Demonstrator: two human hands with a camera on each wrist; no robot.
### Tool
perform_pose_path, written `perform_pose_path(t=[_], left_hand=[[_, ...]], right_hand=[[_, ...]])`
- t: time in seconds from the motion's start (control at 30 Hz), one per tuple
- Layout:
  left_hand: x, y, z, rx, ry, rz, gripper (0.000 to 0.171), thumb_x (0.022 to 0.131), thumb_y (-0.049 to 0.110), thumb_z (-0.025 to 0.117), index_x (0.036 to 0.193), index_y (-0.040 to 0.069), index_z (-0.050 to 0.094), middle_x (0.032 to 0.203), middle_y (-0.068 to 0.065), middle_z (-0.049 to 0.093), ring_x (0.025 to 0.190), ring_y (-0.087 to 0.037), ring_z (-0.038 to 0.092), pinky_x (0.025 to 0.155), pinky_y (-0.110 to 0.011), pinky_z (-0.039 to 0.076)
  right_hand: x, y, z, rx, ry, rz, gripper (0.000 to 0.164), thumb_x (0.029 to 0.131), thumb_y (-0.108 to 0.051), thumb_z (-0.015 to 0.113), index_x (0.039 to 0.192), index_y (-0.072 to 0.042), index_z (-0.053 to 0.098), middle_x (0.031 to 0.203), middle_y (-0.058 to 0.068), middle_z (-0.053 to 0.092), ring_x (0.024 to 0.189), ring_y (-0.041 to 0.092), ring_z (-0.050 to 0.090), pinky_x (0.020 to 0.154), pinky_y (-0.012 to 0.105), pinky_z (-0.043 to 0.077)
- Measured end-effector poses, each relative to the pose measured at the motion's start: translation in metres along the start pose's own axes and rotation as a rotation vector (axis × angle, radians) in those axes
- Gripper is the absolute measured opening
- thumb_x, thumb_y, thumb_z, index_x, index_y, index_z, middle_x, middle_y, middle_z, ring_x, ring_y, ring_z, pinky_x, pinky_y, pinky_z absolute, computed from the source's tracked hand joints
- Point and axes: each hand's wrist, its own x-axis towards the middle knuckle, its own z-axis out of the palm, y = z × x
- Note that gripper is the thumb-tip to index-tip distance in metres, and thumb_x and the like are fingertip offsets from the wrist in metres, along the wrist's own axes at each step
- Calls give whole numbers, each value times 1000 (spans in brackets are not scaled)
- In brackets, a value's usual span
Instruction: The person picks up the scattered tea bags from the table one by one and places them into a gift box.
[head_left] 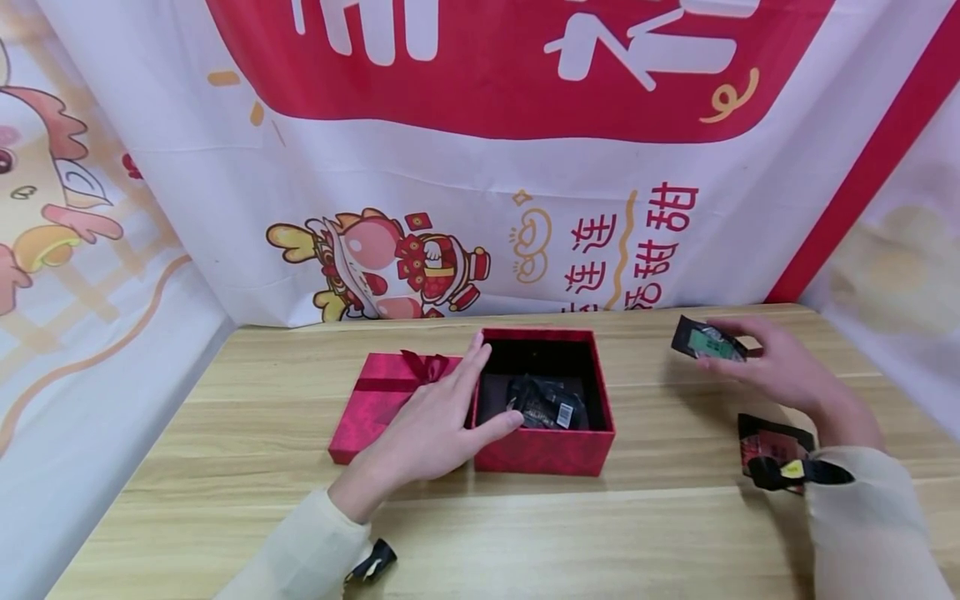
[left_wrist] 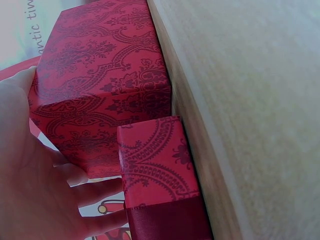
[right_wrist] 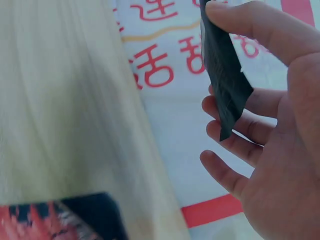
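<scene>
My right hand pinches a small black packet with a green label above the table's right side. In the right wrist view, the packet's dark back shows between thumb and fingers. My left hand rests on the open red box, its thumb over the front rim and its fingers stretched along the left side. Black packets lie inside the box. Beside it is the red lid with a ribbon bow, partly hidden by my left hand. In the left wrist view, fingers reach the lid's edge.
A black packet with a red label lies on the wooden table near my right wrist. Printed white and red cloth hangs behind the table and along its sides. Black straps circle both sleeves.
</scene>
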Motion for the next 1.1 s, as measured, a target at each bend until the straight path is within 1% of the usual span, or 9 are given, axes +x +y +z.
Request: perform_pose_path(t=[0.07, 0.13, 0.2, 0.27, 0.43, 0.57, 0.77, 0.93, 1.1], left_hand=[[0, 0, 0, -2, 0, 0, 106, 91, 88, 47, 172, 32, 10, 178, 20, 1, 160, -28, 36, 126, -59, 37], [0, 0, 0, -4, 0, 0, 106, 91, 88, 47, 172, 32, 9, 178, 21, 1, 160, -27, 36, 126, -59, 37], [1, 0, -1, -8, -2, 1, 106, 91, 88, 47, 172, 32, 9, 178, 22, 0, 160, -27, 36, 126, -59, 37], [1, 0, -1, -9, -3, 1, 106, 91, 88, 47, 172, 32, 9, 178, 22, 0, 160, -27, 36, 126, -59, 37], [1, 0, -1, -6, -3, -3, 106, 91, 88, 48, 172, 33, 8, 178, 22, 1, 160, -26, 36, 126, -59, 36], [0, 0, -1, -5, -5, -4, 105, 91, 88, 48, 172, 33, 9, 178, 22, 1, 160, -27, 35, 126, -59, 36], [0, 0, -1, -9, -10, -11, 105, 91, 87, 49, 172, 35, 8, 178, 22, 0, 160, -28, 36, 126, -60, 36], [0, 0, -1, -6, -9, -15, 105, 91, 87, 49, 172, 35, 7, 177, 22, 1, 160, -28, 37, 126, -60, 37], [0, 0, -1, -7, -12, -16, 105, 91, 88, 48, 172, 35, 7, 177, 22, 1, 159, -28, 37, 125, -59, 37]], right_hand=[[0, -8, 0, -1, 12, -21, 75, 96, -45, 77, 157, -10, 50, 152, 25, 48, 127, 41, 48, 91, 34, 52], [0, -17, 0, -14, 20, -33, 74, 96, -46, 77, 156, -12, 51, 152, 24, 48, 127, 40, 47, 97, 47, 53], [0, -28, 1, -20, 19, -37, 75, 95, -48, 77, 157, -14, 51, 153, 23, 46, 130, 41, 45, 101, 59, 50], [0, -39, 1, -26, 20, -53, 76, 95, -50, 77, 157, -16, 50, 153, 23, 46, 131, 42, 44, 103, 63, 48], [-1, -65, 5, -21, 29, -136, 74, 94, -46, 79, 157, -19, 52, 152, 18, 49, 132, 38, 46, 103, 59, 48], [0, -83, 12, -11, 20, -193, 73, 92, -44, 81, 156, -20, 54, 150, 16, 52, 131, 36, 47, 103, 62, 50], [3, -107, 22, -2, -14, -221, 76, 90, -49, 82, 157, -26, 53, 152, 12, 49, 134, 37, 47, 101, 66, 54], [9, -123, 33, -15, -9, -272, 74, 88, -52, 83, 153, -29, 57, 147, 5, 54, 129, 28, 49, 102, 62, 55], [14, -135, 46, -38, -11, -351, 73, 87, -50, 85, 151, -25, 60, 140, 0, 58, 122, 23, 55, 103, 56, 54]])
